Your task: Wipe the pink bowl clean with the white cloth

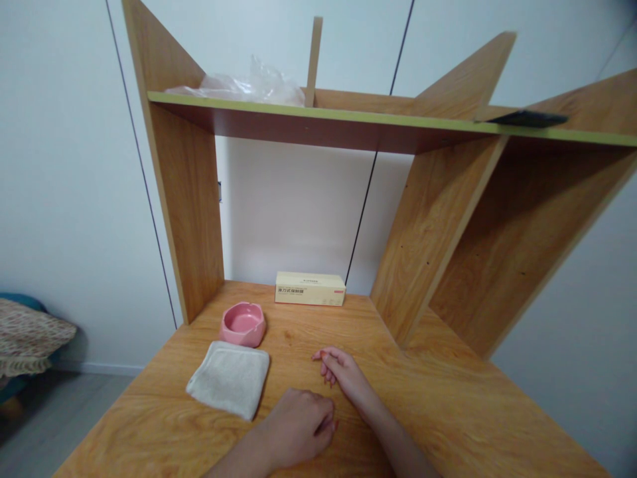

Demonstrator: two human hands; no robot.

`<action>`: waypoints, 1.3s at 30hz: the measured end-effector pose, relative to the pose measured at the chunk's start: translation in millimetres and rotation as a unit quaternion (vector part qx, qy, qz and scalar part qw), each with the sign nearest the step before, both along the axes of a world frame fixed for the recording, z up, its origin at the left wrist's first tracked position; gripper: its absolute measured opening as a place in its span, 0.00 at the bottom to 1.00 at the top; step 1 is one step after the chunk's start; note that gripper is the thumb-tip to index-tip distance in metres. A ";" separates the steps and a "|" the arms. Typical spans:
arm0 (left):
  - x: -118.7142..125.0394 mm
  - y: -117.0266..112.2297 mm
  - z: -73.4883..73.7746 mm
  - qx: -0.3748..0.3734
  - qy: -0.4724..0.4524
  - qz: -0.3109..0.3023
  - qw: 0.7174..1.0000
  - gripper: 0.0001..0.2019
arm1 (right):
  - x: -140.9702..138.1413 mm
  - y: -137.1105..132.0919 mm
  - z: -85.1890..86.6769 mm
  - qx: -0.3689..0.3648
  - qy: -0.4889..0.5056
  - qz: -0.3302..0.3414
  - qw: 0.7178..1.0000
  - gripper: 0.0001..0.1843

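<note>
My left hand (302, 425) is at the front of the wooden desk, its fingers curled into a loose fist with nothing visible in it. Just beyond and to its right, my right hand (343, 373) rests with its palm turned inward, fingers loosely bent and apart, holding nothing. A folded grey-white cloth (229, 378) lies flat to the left of both hands. Behind that cloth sits a pink faceted bowl (243, 325), apparently empty. Farther back stands a cream cling film box (309, 290) with printed characters, untouched by either hand.
The wooden desk (448, 405) has upright side panels and a divider (438, 219) at right. A shelf (348, 119) overhangs the back, carrying a clear plastic bag (253, 86) and a dark flat object (530, 119). Patterned fabric (32, 332) shows at far left.
</note>
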State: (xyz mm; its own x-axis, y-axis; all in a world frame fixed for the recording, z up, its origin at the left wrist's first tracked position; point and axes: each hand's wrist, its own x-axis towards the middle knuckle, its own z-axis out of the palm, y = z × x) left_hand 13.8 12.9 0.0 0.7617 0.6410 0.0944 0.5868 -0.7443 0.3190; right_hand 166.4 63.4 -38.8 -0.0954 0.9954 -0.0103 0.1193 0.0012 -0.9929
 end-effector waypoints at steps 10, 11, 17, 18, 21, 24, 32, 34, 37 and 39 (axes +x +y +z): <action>-0.6 -0.3 0.5 -0.008 0.005 0.001 1.000 0.08 | -0.8 -1.0 1.6 -0.003 0.005 -0.004 1.000 0.23; -0.5 -0.2 0.2 -0.007 0.005 0.002 1.000 0.09 | -0.7 -0.9 1.7 -0.005 0.004 -0.003 1.000 0.23; -0.1 -0.3 -1.0 -0.002 0.011 0.006 1.000 0.09 | 0.0 -0.1 0.6 -0.005 -0.002 -0.002 1.000 0.24; -0.2 -0.5 -0.6 -0.005 0.013 0.006 1.000 0.09 | 0.1 -0.2 0.5 -0.004 -0.003 -0.002 1.000 0.24; -0.7 -0.7 0.9 -0.009 0.013 0.005 1.000 0.09 | -0.1 -0.8 0.8 -0.002 -0.006 -0.001 1.000 0.24; -0.9 -0.6 1.6 -0.009 0.009 0.001 1.000 0.08 | -0.2 -1.3 0.9 0.002 -0.010 -0.003 1.000 0.25; 0.0 -0.4 2.1 -0.017 0.016 0.004 1.000 0.08 | 3.1 -0.4 0.4 0.001 -0.029 0.005 1.000 0.23; 0.0 -0.5 3.0 -0.020 0.017 0.003 1.000 0.08 | 3.7 -0.7 0.8 0.002 -0.032 0.007 0.999 0.23; -0.1 -0.9 3.5 -0.021 0.011 0.001 1.000 0.08 | 3.2 -1.6 1.7 0.005 -0.030 0.008 0.999 0.23; -0.3 -1.0 3.1 -0.017 0.008 0.002 1.000 0.08 | 2.2 -2.2 2.5 0.006 -0.028 0.006 1.000 0.23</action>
State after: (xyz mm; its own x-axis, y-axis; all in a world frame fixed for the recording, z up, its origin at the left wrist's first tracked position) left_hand 13.5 11.9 3.1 0.7608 0.6462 0.0602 0.5947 -0.7312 0.3341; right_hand 168.6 61.2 -36.4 -0.1072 0.9942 -0.0033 0.1736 0.0154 -0.9847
